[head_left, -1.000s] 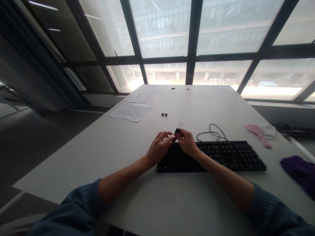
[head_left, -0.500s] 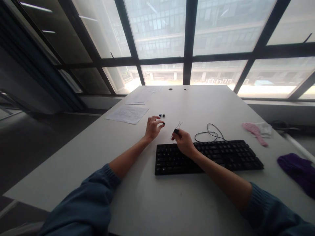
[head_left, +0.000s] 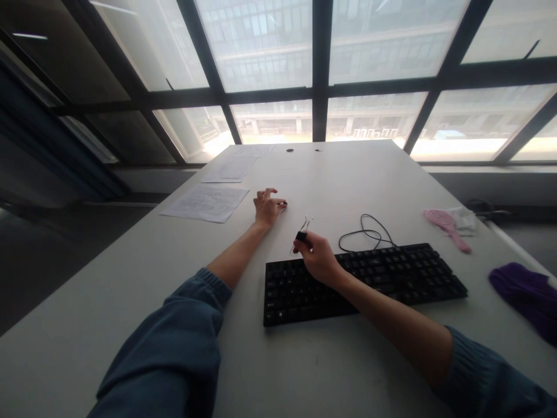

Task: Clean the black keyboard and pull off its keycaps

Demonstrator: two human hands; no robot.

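My left hand (head_left: 266, 208) is stretched forward over the white desk, at the right side of the nearest paper. Its thumb and a finger close on a small black keycap (head_left: 282, 203) at the desktop, while another finger is raised and bent. My right hand (head_left: 319, 258) pinches the black grip of a keycap puller (head_left: 301, 235) whose two thin wires point up and away. That hand hovers over the upper left part of a black keyboard (head_left: 409, 276) and covers some of its keys. Other small keycaps may be hidden behind my left fingers.
Behind the keyboard lies its looped black cable (head_left: 365, 233). A pink hairbrush (head_left: 448, 227) rests partly on a white cloth (head_left: 465, 222) at the right, with a purple cloth (head_left: 524, 296) nearer. Printed papers (head_left: 209, 202) lie along the left edge of the desk (head_left: 339, 360).
My left hand has reached forward with the keycap to where two keycaps lay; those are now out of sight. My right hand still holds the puller over the keyboard. The view has shifted.
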